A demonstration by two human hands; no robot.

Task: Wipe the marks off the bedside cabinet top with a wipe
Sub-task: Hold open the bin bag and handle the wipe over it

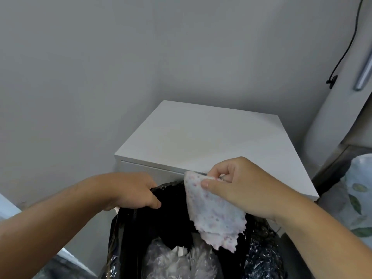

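The white bedside cabinet top (201, 135) stands against the grey wall, with only a faint dull patch near its middle. My right hand (239, 184) pinches a white wipe (213, 214) stained with pink and purple blotches; the wipe hangs down over the open mouth of a black bin bag (171, 214), in front of the cabinet's front edge. My left hand (134, 192) grips the bag's rim on the left and holds it open.
Crumpled clear plastic and white waste (177, 258) lie inside the bag. A black cable (342, 57) hangs down the wall at the right beside a white rounded panel. A leaf-patterned fabric (358, 198) sits at the far right.
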